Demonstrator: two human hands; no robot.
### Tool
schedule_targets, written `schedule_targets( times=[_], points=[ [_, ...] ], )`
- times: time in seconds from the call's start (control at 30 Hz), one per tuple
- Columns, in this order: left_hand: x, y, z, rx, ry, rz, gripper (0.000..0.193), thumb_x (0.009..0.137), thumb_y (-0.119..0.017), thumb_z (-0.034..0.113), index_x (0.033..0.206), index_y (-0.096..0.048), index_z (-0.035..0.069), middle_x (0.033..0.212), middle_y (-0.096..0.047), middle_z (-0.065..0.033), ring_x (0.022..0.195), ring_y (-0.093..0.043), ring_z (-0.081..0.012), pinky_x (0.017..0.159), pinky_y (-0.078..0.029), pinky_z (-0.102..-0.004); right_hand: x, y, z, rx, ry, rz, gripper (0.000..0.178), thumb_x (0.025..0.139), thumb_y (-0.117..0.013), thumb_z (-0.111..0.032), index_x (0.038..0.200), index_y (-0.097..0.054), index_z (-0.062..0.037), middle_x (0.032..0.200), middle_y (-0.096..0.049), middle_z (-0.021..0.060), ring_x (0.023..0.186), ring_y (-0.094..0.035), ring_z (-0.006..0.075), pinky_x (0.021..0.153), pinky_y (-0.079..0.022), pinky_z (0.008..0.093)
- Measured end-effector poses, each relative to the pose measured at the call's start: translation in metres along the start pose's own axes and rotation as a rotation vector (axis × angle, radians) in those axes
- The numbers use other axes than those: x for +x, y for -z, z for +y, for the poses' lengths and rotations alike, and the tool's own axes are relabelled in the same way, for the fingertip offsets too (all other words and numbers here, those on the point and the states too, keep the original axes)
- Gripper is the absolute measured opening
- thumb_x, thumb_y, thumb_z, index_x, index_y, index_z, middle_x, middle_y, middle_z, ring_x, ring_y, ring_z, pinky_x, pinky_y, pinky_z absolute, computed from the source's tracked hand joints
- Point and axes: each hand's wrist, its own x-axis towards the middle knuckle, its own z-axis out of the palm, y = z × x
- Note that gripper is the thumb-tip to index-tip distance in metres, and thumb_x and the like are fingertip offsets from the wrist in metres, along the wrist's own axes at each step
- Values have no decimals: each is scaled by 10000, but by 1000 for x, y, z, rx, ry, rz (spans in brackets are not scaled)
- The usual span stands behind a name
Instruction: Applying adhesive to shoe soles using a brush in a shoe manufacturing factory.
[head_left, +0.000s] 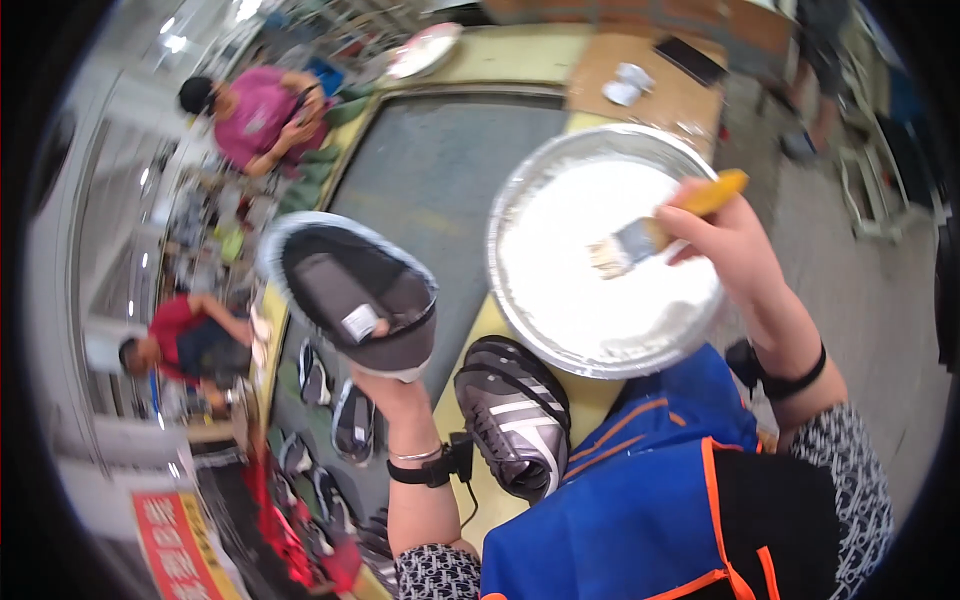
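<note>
My left hand (388,388) grips a dark grey shoe upper (400,345) from below, holding it tilted up over the left of the table. The piece has a pale bluish rim, a black inside and a small white label; most of my fingers are hidden behind it. In my right hand (722,240) is a paintbrush (635,243) with a yellow handle, my fingers closed round it. Its whitened bristles point down-left over a large metal basin (500,310) of white liquid (590,210); whether they touch the liquid, I cannot tell. Grey shoes with white stripes (515,420) rest just below the basin.
Several shoe pieces (353,425) lie left of my left forearm. A phone (690,61) and crumpled white paper (628,85) are on cardboard at the far right, and a pale bowl (425,50) stands far off. Two people (262,118) are on the left; another's legs (820,90) show at upper right.
</note>
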Motion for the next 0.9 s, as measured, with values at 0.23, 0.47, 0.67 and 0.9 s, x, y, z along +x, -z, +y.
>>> schedule_targets(
  times=[0.23, 0.47, 0.67, 0.9],
  points=[
    [-40, 94, -76, -423, 758, 430, 254, 955, -573, 128, 1207, -594, 97, 1113, -664, -102, 901, -682, -261, 734, -594, -371, 1, 5, 20, 166, -165, 67, 289, 949, -629, -208, 1145, -605, 4, 984, -666, 98, 763, -683, 162, 649, -554, 259],
    [81, 135, -124, -488, 641, 202, 327, 1028, -446, 222, 1314, -498, 72, 1278, -596, -116, 1162, -584, -313, 991, -454, -511, -1, -6, 15, 232, -176, -14, 325, 975, -592, -206, 1206, -592, 22, 992, -668, 122, 782, -710, 191, 644, -581, 244],
    [96, 113, -93, -530, 708, 425, 504, 1049, -358, 342, 1441, -375, 26, 1366, -538, -195, 1247, -530, -326, 1037, -384, -500, -7, -11, 10, 250, -160, 12, 304, 943, -628, -179, 1173, -610, 19, 968, -671, 107, 769, -705, 171, 642, -583, 243],
    [-45, 64, 22, 267, 603, -488, 746, 859, -704, 156, 1508, -341, 102, 1479, -431, -166, 1350, -442, -298, 1073, -385, -434, -7, -16, 22, -147, 31, 26, 209, 844, -734, -103, 1007, -676, 14, 867, -678, 68, 709, -632, 94, 624, -506, 219]
  ],
)
